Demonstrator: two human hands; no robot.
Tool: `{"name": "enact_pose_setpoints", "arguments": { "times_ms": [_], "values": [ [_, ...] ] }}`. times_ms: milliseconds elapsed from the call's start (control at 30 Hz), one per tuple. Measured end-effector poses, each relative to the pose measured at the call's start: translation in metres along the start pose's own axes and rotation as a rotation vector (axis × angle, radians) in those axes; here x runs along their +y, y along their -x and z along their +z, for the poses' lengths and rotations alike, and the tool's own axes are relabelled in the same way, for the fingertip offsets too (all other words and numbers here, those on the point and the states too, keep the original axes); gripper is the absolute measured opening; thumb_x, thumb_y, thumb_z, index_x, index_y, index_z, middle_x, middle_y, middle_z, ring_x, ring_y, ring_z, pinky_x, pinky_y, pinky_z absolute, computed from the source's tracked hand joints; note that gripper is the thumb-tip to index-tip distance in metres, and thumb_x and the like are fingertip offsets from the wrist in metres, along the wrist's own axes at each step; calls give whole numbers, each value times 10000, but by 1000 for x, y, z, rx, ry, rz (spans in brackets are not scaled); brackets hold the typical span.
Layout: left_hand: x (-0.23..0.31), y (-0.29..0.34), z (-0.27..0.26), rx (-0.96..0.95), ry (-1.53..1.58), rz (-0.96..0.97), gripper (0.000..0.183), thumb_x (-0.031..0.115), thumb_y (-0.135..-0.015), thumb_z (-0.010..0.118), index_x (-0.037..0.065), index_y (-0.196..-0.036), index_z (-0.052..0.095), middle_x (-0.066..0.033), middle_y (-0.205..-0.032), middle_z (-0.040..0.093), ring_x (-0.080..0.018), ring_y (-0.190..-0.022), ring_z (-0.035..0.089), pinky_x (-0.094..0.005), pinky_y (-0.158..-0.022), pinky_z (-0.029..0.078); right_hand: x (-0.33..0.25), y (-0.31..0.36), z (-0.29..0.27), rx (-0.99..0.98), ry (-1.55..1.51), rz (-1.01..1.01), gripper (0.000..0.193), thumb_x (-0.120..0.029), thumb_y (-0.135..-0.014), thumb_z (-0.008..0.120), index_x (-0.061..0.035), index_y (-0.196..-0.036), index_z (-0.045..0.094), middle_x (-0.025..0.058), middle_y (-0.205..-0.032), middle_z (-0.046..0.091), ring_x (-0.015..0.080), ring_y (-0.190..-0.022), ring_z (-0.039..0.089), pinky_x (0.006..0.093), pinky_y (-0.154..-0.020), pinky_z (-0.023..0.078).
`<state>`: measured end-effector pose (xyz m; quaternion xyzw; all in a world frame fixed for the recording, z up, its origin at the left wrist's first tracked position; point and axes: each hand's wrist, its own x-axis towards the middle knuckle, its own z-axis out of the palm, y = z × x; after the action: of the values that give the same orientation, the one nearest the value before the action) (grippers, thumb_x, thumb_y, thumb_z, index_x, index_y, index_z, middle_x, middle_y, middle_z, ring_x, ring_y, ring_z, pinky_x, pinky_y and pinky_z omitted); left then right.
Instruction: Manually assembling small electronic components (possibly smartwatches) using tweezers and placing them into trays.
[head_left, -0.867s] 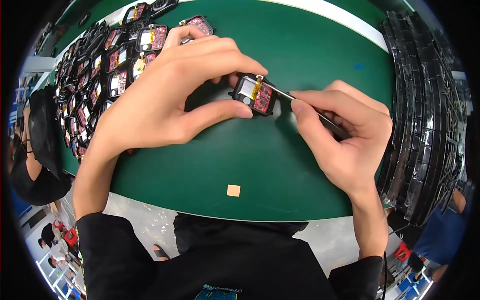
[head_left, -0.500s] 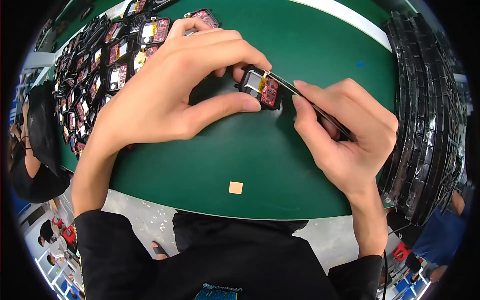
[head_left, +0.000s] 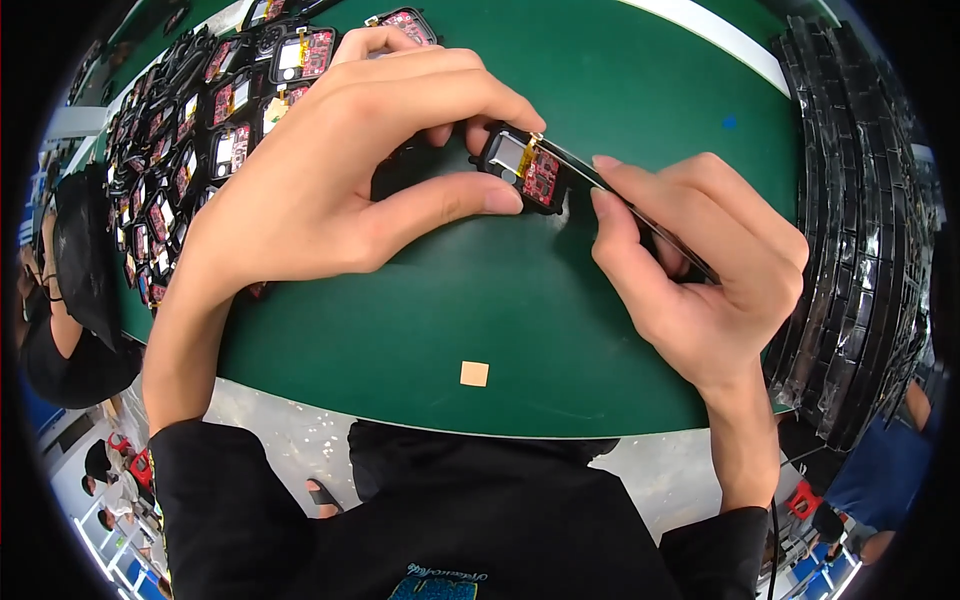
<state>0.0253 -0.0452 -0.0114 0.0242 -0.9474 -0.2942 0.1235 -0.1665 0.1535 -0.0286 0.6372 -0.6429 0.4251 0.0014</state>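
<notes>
Between the thumb and fingers of my left hand [head_left: 370, 160] sits a small black device housing [head_left: 522, 170], tilted on the green table. Inside it show a red circuit board, a silver-grey block and a yellow strip. My right hand [head_left: 700, 260] pinches a pair of tweezers [head_left: 625, 203]. Their tips reach the upper edge of the housing, at a small pale piece beside my left index fingertip. Whether the tips grip that piece is too small to tell.
Many similar open housings [head_left: 232, 148] with red boards cover the table's left side. Stacked black trays [head_left: 850, 220] line the right edge. A small beige square [head_left: 474, 374] lies on the green table [head_left: 380, 330] near its front edge. Other people are at the far left and right.
The housing has shifted very slightly in my left hand. My right hand has moved a little to the right, with the tweezer tips still at the housing's upper edge.
</notes>
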Motion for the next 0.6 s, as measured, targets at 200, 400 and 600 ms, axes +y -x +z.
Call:
{"name": "enact_pose_setpoints", "arguments": {
  "times_ms": [200,400,600],
  "values": [
    [-1,-1,0,15,20,17,469,142,-779,912,59,-1227,801,-26,-1024,718,-202,-850,553,-386,-1040,392,1,0,2,11,9,-21,232,119,-809,848,43,-1027,856,16,-742,668,32,-543,445,233,-500,308],
    [-4,0,-4,-28,1,-2,495,145,-763,910,43,-1236,805,-34,-1022,716,-201,-858,540,-389,-1026,393,-2,-2,-3,-53,-103,82,182,104,-875,823,46,-1045,855,24,-748,667,55,-592,526,230,-541,370],
    [-7,-1,-8,-46,29,46,525,179,-774,904,19,-1264,805,-48,-1058,718,-203,-882,535,-390,-1016,396,-4,-3,-7,-138,-199,231,158,88,-915,801,53,-1061,853,17,-770,681,38,-650,582,211,-572,397]
  ]
}}
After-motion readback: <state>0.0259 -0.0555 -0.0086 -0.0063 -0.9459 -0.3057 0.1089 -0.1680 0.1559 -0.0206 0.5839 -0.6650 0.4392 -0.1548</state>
